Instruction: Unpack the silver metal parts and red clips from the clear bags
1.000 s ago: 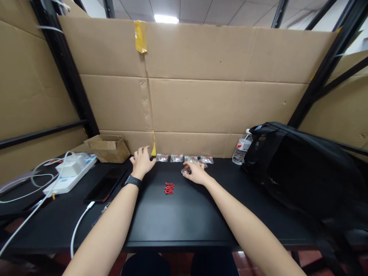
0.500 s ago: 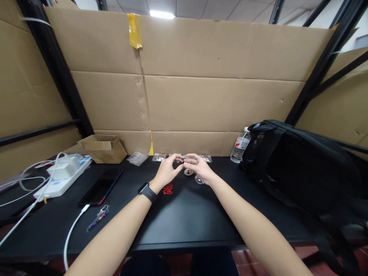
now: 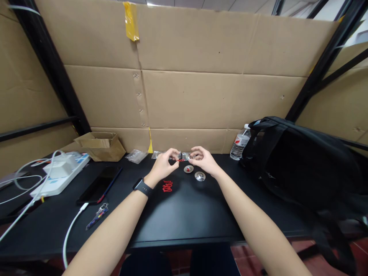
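Note:
My left hand (image 3: 166, 162) is closed in a pinch on one end of a thin red cord (image 3: 182, 160). The cord stretches across to my right hand (image 3: 204, 161), whose thumb and fingertips pinch its other end. Just below the hands lies a round metal disc with a red middle (image 3: 188, 169), shaped like a small cymbal. Beside it, under my right wrist, rests a shiny domed disc (image 3: 200, 176). A small bunch of red cords (image 3: 167, 186) lies on the black table near my left wrist. Small clear packets (image 3: 156, 154) are partly hidden behind the hands.
To the left are a phone (image 3: 99, 186), a keychain (image 3: 97, 216), a white power strip (image 3: 60, 174) with cables and an open cardboard box (image 3: 100, 147). A water bottle (image 3: 240, 142) and a large black bag (image 3: 299, 172) stand right. A cardboard wall (image 3: 189, 99) closes the back.
My hands have moved apart, and the red cord now shows between them. The domed disc, partly covered before, is in full view. The camera has tipped slightly downward.

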Demonstrator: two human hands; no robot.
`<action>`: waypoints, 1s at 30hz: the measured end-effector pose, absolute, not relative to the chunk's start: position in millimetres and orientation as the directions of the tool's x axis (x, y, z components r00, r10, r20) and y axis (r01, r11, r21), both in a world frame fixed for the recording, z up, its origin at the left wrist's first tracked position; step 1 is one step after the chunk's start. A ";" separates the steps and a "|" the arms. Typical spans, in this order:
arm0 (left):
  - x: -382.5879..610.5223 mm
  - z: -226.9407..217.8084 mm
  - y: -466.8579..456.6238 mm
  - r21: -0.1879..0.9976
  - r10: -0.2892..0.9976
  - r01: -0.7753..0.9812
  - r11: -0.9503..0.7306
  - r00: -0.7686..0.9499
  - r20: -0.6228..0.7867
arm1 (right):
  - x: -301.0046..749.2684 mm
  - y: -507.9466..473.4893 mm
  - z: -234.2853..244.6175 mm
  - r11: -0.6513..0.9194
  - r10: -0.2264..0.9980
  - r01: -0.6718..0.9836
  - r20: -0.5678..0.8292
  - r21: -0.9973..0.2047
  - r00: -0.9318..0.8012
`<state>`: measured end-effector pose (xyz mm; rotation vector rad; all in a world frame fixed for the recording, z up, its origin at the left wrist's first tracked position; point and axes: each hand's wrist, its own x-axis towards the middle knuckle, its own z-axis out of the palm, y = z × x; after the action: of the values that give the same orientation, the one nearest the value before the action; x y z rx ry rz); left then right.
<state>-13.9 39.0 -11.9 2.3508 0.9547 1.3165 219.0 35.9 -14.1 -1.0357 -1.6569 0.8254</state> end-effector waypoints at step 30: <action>-62.8 -19.5 66.5 0.460 0.671 0.619 -0.637 0.739 -0.066 | 250.3 38.6 -16.4 0.490 0.863 0.780 0.092 -0.389 -0.496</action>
<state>-62.8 66.5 -19.5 2.4805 0.9810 0.1527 250.3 38.6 -16.4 -1.3948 -2.4629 0.4326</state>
